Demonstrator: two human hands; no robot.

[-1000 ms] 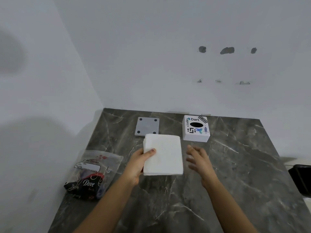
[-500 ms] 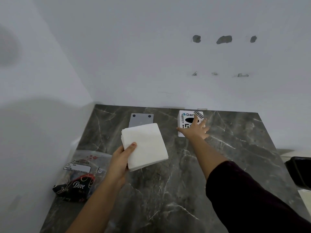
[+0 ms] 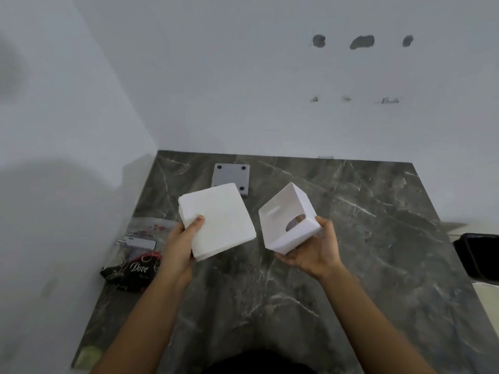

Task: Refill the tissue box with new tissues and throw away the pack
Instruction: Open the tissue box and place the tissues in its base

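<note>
My left hand [image 3: 179, 244] holds a thick white stack of tissues [image 3: 216, 220] above the table, thumb on top near its lower left corner. My right hand [image 3: 310, 252] holds the white tissue box [image 3: 286, 220] from underneath, tipped so its open bottom faces me and the oval slot shows inside. Stack and box are side by side, a small gap between them. The grey base plate of the box [image 3: 231, 178] lies flat on the table behind the stack. The emptied clear plastic pack [image 3: 143, 236] lies at the table's left edge.
A dark marble table [image 3: 351, 238] stands in a corner of white walls. A black Dove packet [image 3: 132, 271] lies under the clear pack at the left. A black bin [image 3: 478, 255] sits beyond the table's right edge.
My right hand reached to the box at the back, picked it up and brought it near, turned open side toward me. The left hand kept the tissue stack and tilted it.
</note>
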